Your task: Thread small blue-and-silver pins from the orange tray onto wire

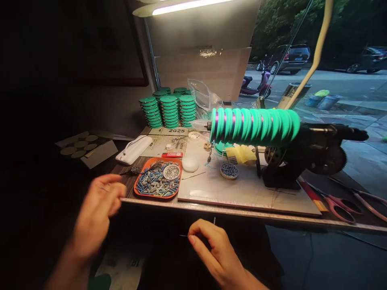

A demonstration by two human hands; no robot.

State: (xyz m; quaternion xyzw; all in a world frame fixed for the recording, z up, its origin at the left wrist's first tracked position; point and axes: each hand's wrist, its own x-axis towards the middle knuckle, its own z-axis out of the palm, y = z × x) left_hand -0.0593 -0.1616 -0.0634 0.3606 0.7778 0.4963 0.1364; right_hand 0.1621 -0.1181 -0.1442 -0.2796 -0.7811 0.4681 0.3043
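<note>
My left hand [99, 209] is raised off the left front of the table, its fingers curled together and slightly blurred. A thin pale sliver shows at its fingers, too small to name. Below the table's front edge, my right hand [214, 249] pinches a thin line [183, 235] between thumb and forefinger. A small blue tip [214, 220] sticks up behind that hand's knuckles. Nearest both hands is an orange tray [138, 189] of small blue-striped and grey cylinders. In it stands a white dish [165, 176] of tiny silvery pieces.
A winding machine [305, 153] carries a row of green foam spools [254, 127] on the right. Stacked green spools [169, 110] stand at the back. A tub of grey beads [229, 171], red-handled scissors [338, 205] and a white case [134, 150] lie on the table.
</note>
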